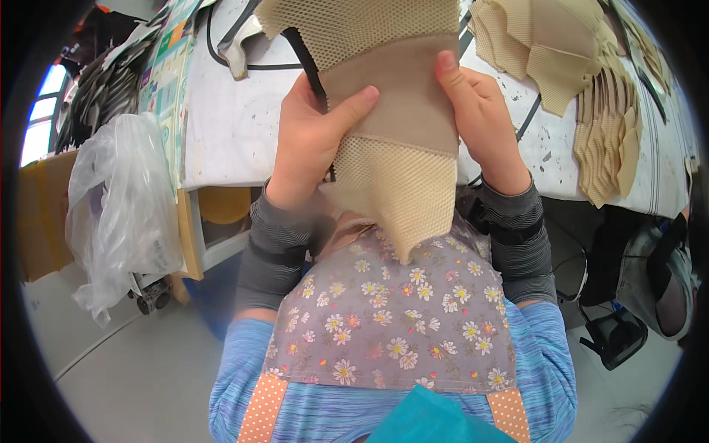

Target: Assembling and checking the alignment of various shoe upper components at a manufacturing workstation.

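Observation:
Both hands hold up a beige mesh fabric piece (399,92) in front of me, over the table's near edge. A smooth brown panel crosses its middle, and a black strip runs along its left edge. My left hand (310,140) is closed on that left edge, thumb lying on the brown panel. On the opposite edge my right hand (484,118) grips the piece, its thumb pressed on the front. The fingers behind the fabric are partly hidden. The pale lower end of the mesh hangs to a point above my flowered apron (391,317).
More beige mesh pieces lie in a pile (557,37) and a fanned stack (607,136) on the white-covered table (229,140). A metal tool-like part (235,53) lies at the back left. A clear plastic bag (122,199) hangs beside a cardboard box (46,214).

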The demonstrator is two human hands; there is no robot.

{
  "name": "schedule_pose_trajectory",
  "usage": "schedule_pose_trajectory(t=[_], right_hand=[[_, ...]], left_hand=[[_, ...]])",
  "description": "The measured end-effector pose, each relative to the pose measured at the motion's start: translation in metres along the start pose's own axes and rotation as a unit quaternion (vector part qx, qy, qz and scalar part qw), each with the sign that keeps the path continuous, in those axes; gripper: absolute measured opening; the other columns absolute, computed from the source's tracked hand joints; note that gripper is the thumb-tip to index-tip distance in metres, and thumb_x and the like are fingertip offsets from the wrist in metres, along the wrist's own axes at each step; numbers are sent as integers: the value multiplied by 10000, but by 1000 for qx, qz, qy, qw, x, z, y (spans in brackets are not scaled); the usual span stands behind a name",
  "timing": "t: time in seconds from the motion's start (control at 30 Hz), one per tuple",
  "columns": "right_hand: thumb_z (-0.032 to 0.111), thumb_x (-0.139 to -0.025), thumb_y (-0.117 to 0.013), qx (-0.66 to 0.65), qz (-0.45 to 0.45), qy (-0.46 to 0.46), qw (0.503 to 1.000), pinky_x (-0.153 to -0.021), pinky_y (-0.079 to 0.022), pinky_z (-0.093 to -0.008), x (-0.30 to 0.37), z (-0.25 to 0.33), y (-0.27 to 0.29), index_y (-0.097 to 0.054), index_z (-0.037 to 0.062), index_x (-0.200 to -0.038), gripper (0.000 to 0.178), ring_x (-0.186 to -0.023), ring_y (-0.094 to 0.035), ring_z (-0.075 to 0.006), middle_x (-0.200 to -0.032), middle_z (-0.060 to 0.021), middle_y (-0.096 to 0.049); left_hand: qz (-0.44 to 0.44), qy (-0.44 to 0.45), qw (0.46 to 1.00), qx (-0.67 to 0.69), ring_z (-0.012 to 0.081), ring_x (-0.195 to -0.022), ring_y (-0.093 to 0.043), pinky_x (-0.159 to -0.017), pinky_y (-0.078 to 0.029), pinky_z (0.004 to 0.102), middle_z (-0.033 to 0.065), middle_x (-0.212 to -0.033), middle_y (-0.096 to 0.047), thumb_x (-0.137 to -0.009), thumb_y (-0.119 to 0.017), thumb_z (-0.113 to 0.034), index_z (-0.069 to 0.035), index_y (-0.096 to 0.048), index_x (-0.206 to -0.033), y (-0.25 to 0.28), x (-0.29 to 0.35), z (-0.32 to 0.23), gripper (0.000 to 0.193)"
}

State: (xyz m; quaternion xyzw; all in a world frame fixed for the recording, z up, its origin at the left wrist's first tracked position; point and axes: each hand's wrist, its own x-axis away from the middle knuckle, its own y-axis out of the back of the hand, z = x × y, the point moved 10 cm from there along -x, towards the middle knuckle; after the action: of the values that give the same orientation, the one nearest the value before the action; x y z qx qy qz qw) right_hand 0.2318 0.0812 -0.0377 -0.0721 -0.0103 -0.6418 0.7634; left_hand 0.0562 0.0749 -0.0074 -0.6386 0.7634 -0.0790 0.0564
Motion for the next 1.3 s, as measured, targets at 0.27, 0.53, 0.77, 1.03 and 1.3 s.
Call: schedule_pose_trajectory(t=[0.27,0.53,0.77,1.03,1.3], right_hand=[[266,-906,-663,-78,-50,81,992,-606,-470,-203,1,28,-7,-657,-32,-1002,313,-707,-598,-56,-820,-31,-674],[246,-893,-681,-43,56,-78,994,-624,-478,-210,10,-5,-22,-646,-37,-1010,308,-727,-602,-59,-834,-25,-674],[195,-828,-743,-24,-14,97,995,-650,-495,-239,3,27,-26,-675,-45,-978,291,-732,-611,-76,-782,-31,-674],[297,-918,-646,55,-66,136,987,-575,-454,-250,8,32,-25,-681,-29,-953,330,-619,-538,-60,-682,-11,-634],[251,-927,-649,56,82,92,991,-729,-486,-224,9,47,-46,-635,-36,-1120,346,-832,-586,-56,-918,-18,-674]], left_hand=[[37,237,966,95,164,-970,-613,-841,-492,265,97,-1092,-637,-911,-634,-167,59,-530,-1211,-8,15,27,390],[-31,114,990,79,174,-1004,-614,-841,-504,289,109,-1144,-617,-859,-657,-45,37,-478,-1286,-1,10,7,469],[-10,-20,1000,-8,167,-961,-633,-821,-512,278,115,-1123,-640,-835,-702,-56,43,-505,-1271,0,-3,-7,489],[-120,-70,989,-45,107,-865,-625,-722,-502,214,94,-985,-688,-871,-679,-70,85,-622,-1110,43,-13,-16,290],[69,-118,945,-299,84,-849,-615,-741,-502,233,55,-926,-681,-770,-785,-130,4,-644,-1075,-18,-21,-66,362]])
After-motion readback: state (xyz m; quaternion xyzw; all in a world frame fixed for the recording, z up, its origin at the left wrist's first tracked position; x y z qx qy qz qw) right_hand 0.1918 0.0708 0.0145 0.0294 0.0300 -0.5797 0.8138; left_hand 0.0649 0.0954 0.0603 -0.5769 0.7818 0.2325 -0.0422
